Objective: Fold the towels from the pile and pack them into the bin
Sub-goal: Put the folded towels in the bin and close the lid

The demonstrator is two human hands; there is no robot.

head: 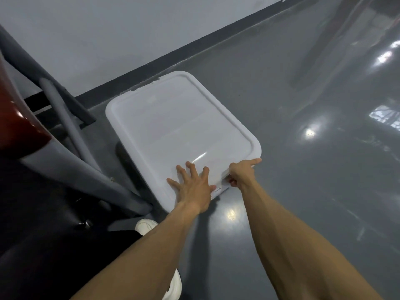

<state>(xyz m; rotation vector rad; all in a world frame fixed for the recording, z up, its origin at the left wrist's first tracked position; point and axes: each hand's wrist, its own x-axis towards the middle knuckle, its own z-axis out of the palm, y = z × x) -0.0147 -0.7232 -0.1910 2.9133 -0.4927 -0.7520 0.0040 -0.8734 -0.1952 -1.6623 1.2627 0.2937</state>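
Note:
A white plastic bin stands on the grey floor with its white lid (179,126) on top, so the inside is hidden. My left hand (192,185) lies flat on the lid's near edge with fingers spread. My right hand (240,172) grips the lid's near right corner, thumb stretched along the rim and fingers curled under it. No towels are in view.
A table's grey metal legs (65,118) and a red-brown edge (13,118) stand close on the left. My white shoes (147,226) are just behind the bin. A pale wall with a dark skirting runs behind it. Glossy grey floor (313,148) spreads to the right.

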